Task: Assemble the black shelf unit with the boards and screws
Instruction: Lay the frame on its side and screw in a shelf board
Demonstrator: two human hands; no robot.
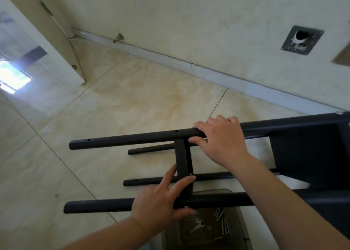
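While the shelf frame (306, 155) lies on its side on the floor, the right hand (219, 136) wraps the upper tube (132, 138). Below it, the left hand (159, 200) pinches the crossbar (182, 159) against the lower tube (98, 205). Likely best: line up the holes squarely, then take screws (224, 228) just under the left hand.

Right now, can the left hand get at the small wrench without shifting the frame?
Probably yes. The wrench lies in the open tray just below the left hand, with nothing over it. The hand would have to let go of the lower tube first.
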